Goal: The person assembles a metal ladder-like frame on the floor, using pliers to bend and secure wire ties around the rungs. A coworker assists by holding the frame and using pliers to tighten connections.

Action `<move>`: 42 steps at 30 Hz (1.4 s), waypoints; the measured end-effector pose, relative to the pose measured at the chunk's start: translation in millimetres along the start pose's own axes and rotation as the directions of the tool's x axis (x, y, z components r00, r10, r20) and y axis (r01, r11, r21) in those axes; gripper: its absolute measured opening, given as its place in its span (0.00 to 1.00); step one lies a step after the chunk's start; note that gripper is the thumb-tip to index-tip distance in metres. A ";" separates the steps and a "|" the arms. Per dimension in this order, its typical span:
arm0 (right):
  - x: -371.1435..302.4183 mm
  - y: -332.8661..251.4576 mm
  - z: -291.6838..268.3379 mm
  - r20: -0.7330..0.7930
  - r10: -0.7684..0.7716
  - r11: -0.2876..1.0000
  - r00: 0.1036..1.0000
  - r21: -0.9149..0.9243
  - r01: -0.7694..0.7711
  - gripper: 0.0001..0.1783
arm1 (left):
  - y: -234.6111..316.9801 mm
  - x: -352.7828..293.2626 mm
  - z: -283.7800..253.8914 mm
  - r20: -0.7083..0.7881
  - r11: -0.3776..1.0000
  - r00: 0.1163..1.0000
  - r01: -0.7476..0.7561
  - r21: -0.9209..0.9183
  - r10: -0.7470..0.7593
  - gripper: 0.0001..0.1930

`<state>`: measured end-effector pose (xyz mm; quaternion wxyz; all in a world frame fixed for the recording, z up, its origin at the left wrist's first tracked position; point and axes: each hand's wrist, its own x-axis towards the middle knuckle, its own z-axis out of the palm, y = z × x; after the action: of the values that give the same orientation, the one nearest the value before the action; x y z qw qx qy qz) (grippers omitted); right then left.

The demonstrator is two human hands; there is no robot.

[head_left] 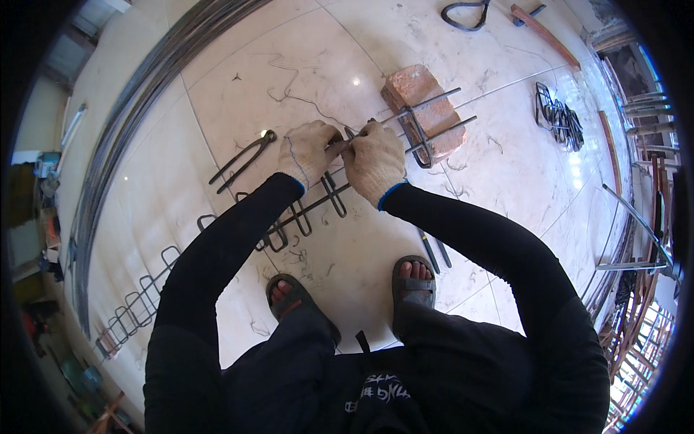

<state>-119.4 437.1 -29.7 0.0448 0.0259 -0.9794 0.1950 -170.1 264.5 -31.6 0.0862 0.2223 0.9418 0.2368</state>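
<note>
Both my hands wear cream knitted gloves with blue cuffs, and their fingertips meet over a long cage of steel rods and rectangular wire stirrups (298, 217). My left hand (311, 148) is closed in a pinch beside the right fingertips. Closed likewise, my right hand (376, 160) hides part of the rods beneath it. What the fingers hold is too small and covered to make out. A thin dark wire (307, 100) runs over the floor up to them. Just right of the hands, the rod ends rest on a reddish brick (428, 90), with one stirrup (418, 136) around them.
Pincers (244, 160) lie left of my left hand. Another tool's dark handles (434, 249) show near my right foot. A pile of bent stirrups (558, 117) sits at right. Long rods (116, 145) curve along the left. Wire scraps litter the tiled floor; timber lies far right.
</note>
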 end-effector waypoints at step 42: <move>-9.1 33.8 -20.1 -0.212 -0.180 0.962 0.961 0.164 0.217 0.06 | -99.5 48.4 30.5 -0.236 0.747 0.798 0.352 -0.564 -0.554 0.28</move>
<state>-111.1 476.3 -24.9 0.1575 0.1091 -0.9402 0.2818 -242.5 220.8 -109.2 0.0073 -0.0994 0.8721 0.4790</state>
